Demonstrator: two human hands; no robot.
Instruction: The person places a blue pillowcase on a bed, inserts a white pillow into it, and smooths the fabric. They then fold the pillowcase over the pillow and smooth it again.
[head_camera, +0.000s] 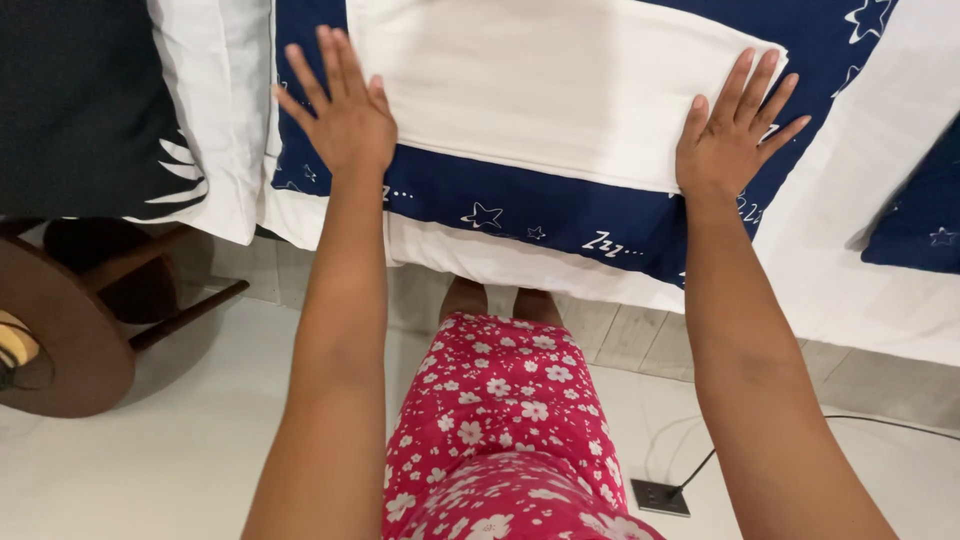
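Fingers (330, 60) of the left hand (345, 115) spread wide and flat, holding nothing, press beside the left edge of a folded white rectangular cloth (540, 90); the splayed fingers (755, 90) of the right hand (725, 140) rest at the cloth's lower right corner, at about four o'clock from its middle. The cloth lies flat on a navy-blue bedcover with white stars and a white border (520, 205), spread over the bed at twelve o'clock from the person. It looks light, soft and limp, likely to sag or unfold if lifted by one point; the two near corners or the folded edge seem the surest places to take hold, one per hand. No containers are in view. Outward, a black cushion (80, 100) sits at ten o'clock, a dark round wooden chair (70, 320) at eight o'clock on the pale floor (180, 450), and a black cable with a floor socket (660, 495) at five o'clock. A red dress with white flowers (500, 420) fills the bottom centre.
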